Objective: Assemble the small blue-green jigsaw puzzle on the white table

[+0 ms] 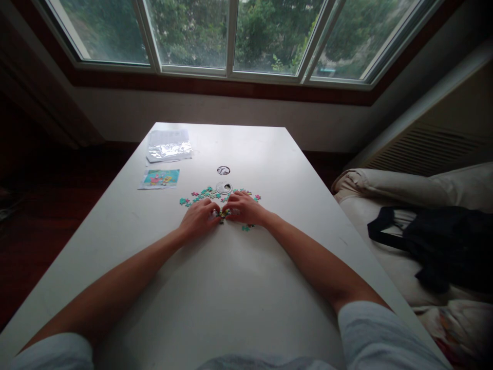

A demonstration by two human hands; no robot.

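Small jigsaw pieces (206, 193), mostly teal with a few pink ones, lie loosely scattered on the white table (215, 288). My left hand (198, 218) rests on the table with its fingers curled in a pinch at some jigsaw pieces (222, 216). From the other side my right hand (245, 208) pinches at these same pieces, its fingertips close to the left ones. The fingers partly cover these pieces, so how they join cannot be made out. Beside my right wrist lie more teal pieces (246, 227).
A picture card with cartoon figures (164, 178) lies at the left, below a clear plastic bag (169, 145). Beyond the pieces are a round clear disc (221, 188) and a smaller round dark-rimmed item (223, 170). A cream sofa (358, 198) with a dark bag (442, 236) stands right.
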